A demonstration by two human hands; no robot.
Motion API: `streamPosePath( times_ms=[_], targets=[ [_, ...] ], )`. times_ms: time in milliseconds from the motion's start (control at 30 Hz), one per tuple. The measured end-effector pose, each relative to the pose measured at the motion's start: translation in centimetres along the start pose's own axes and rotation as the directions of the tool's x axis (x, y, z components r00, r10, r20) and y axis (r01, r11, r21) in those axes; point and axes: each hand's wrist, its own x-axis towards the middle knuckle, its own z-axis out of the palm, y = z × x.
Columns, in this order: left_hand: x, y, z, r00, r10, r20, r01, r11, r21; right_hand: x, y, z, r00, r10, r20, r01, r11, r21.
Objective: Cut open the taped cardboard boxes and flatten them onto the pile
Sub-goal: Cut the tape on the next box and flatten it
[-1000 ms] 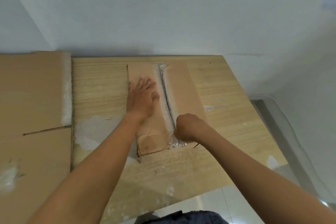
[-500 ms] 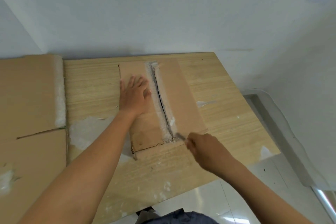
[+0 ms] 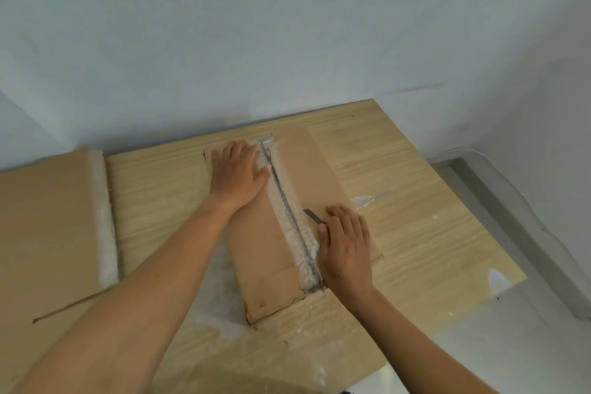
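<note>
Moved: the right grip [image 3: 347, 243] has come up from the near end of the cardboard box [image 3: 265, 265] onto its right flap; the left grip [image 3: 238, 176] has stayed put.
Left grip: palm open, fingers straight, pressing the left flap near its far end.
Right grip: fingers low over the flap; thumb and forefinger seem to pinch a dark blade [image 3: 313, 215], handle hidden.
Box: lying low on the desk [image 3: 160, 189], taped seam [image 3: 294, 224] running between the two grips.
Pile: flattened cardboard [image 3: 48, 217] at the left, apart from the box.

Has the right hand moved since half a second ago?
Yes: the right hand, holding the knife, moved from outside the box onto its right flap, beside the seam.
</note>
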Motion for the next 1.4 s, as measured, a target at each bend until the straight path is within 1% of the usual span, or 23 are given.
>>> streamPosePath(
  times_ms=[67,167,233,267,333,433,533,633,733,800,867,933,1000,1033,1100,1167,1233,1300,1333,1400],
  targets=[
    [1.8,-0.7,-0.2,0.998,0.009,0.06,-0.01,1.0,0.016,0.6,0.8,0.4,0.999,-0.037,0.007,0.037,0.999,0.004],
    [3.8,-1.6,-0.2,0.986,0.05,0.16,-0.047,0.999,-0.024,2.6,2.2,0.8,0.994,-0.112,0.016,0.112,0.993,0.034],
    [4.2,-2.2,-0.1,0.976,0.082,0.2,-0.085,0.996,0.007,4.5,3.3,0.9,0.986,-0.164,0.003,0.164,0.984,0.063],
    [4.2,-2.5,-0.1,0.976,0.075,0.202,-0.083,0.996,0.03,5.5,3.9,1.0,0.981,-0.193,-0.015,0.193,0.979,0.068],
    [3.8,-3.1,0.2,0.985,0.017,0.17,-0.025,0.999,0.047,7.3,4.8,0.9,0.976,-0.211,-0.051,0.213,0.976,0.033],
    [2.9,-3.3,0.4,0.99,-0.094,0.104,0.088,0.994,0.058,9.2,5.3,0.8,0.991,-0.098,-0.088,0.096,0.995,-0.028],
    [1.5,-2.8,0.3,0.981,-0.189,0.044,0.187,0.98,0.063,9.3,4.7,0.5,0.996,-0.017,-0.093,0.019,1.0,0.017],
    [-0.6,-2.4,0.2,0.951,-0.31,-0.008,0.31,0.95,0.029,7.9,3.7,0.0,1.0,0.018,-0.019,-0.015,0.994,0.111],
    [-3.5,-1.2,0.1,0.897,-0.44,-0.05,0.441,0.898,0.003,6.0,3.2,-0.2,0.991,0.09,0.096,-0.11,0.967,0.229],
    [-5.8,-0.1,0.2,0.86,-0.507,-0.056,0.508,0.862,-0.002,5.5,3.3,0.0,0.986,0.079,0.149,-0.121,0.946,0.299],
    [-7.9,1.0,0.4,0.834,-0.551,-0.033,0.552,0.834,0.022,6.0,3.9,0.3,0.983,0.052,0.179,-0.107,0.943,0.314],
    [-9.3,2.0,0.5,0.824,-0.566,0.012,0.565,0.824,0.043,7.0,4.9,0.3,0.981,0.024,0.194,-0.085,0.946,0.313],
    [-9.7,3.1,0.6,0.851,-0.52,0.073,0.515,0.854,0.073,7.9,5.7,0.3,0.98,-0.013,0.198,-0.055,0.941,0.334],
    [-9.7,3.7,0.7,0.877,-0.47,0.097,0.463,0.882,0.084,8.4,6.1,0.3,0.977,-0.024,0.213,-0.054,0.934,0.353],
    [-9.4,5.7,1.1,0.932,-0.337,0.132,0.331,0.942,0.062,9.4,6.9,-0.2,0.971,-0.005,0.241,-0.104,0.894,0.436],
    [-9.1,8.4,1.6,0.968,-0.196,0.158,0.194,0.981,0.023,10.3,7.8,-1.2,0.975,0.073,0.21,-0.179,0.819,0.545],
    [-9.0,11.1,2.4,0.983,-0.084,0.165,0.081,0.996,0.023,11.2,9.2,-2.2,0.965,0.193,0.18,-0.263,0.764,0.59],
    [-9.0,13.1,3.2,0.988,-0.03,0.152,0.026,0.999,0.028,11.6,10.8,-3.0,0.932,0.277,0.233,-0.36,0.777,0.517],
    [-9.0,13.6,3.5,0.99,-0.021,0.141,0.017,0.999,0.03,11.6,11.4,-3.2,0.911,0.288,0.295,-0.397,0.803,0.443],
    [-9.0,14.1,4.0,0.995,-0.019,0.1,0.018,1.0,0.019,11.5,12.4,-3.3,0.864,0.261,0.431,-0.419,0.848,0.326]
  ],
)
